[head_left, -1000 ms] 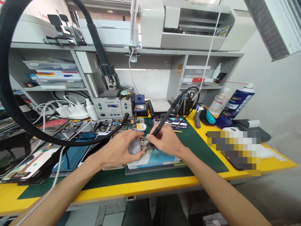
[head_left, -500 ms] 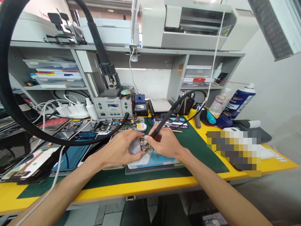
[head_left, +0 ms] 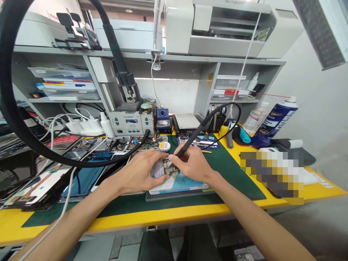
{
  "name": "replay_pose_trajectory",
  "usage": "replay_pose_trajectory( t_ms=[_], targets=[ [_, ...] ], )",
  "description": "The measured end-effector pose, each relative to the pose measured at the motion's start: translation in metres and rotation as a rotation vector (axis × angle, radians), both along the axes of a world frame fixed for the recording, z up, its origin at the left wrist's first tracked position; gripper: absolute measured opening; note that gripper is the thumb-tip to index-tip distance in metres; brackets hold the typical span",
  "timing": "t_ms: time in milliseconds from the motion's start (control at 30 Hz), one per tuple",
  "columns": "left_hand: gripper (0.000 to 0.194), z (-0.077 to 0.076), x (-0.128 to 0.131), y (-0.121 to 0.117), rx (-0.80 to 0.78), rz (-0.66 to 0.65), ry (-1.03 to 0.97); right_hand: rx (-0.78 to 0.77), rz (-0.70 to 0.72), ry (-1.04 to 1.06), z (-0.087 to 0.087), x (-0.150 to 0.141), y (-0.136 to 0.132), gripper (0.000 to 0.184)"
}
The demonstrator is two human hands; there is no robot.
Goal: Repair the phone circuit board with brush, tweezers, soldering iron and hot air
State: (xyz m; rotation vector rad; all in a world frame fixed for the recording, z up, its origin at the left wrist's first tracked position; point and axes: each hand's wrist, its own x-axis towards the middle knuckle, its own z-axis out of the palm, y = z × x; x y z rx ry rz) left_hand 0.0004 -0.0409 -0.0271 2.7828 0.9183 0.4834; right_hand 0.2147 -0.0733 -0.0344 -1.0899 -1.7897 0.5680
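A small circuit board (head_left: 169,167) lies on a white and blue pad (head_left: 181,182) over a grey holder near the bench's front. My left hand (head_left: 141,169) rests beside it, fingers curled and pinching the board's left edge. My right hand (head_left: 192,162) grips a black soldering iron (head_left: 195,136) like a pen, tip down on the board. The iron's black cable loops up toward the back right.
A green mat (head_left: 231,170) covers the yellow bench. A grey soldering station (head_left: 129,123), a round solder tin (head_left: 164,146) and trays of parts stand behind. Phones and screens (head_left: 46,181) pile at left. A spray can (head_left: 280,112) and bottle stand at right. A thick black hose (head_left: 16,123) arcs left.
The soldering iron's tip and my right hand have shifted slightly left over the board. My left hand stays on the board's edge.
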Motion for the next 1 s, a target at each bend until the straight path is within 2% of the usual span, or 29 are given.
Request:
replay_pose_trajectory(
  t_ms=[200,400,1000],
  targets=[
    [0.051,-0.0006,-0.0012,-0.0037,0.024,-0.009,-0.022,-0.022,-0.069,0.086,-0.0001,0.0033,0.0039,0.019],
    [0.051,-0.0033,-0.0014,-0.004,0.071,-0.052,-0.088,-0.083,-0.033,0.013,-0.001,0.0037,0.0068,0.017],
    [0.05,-0.0024,-0.0014,-0.0039,0.08,-0.059,-0.067,-0.109,-0.015,0.0,0.0,0.0032,0.0048,0.018]
  ],
)
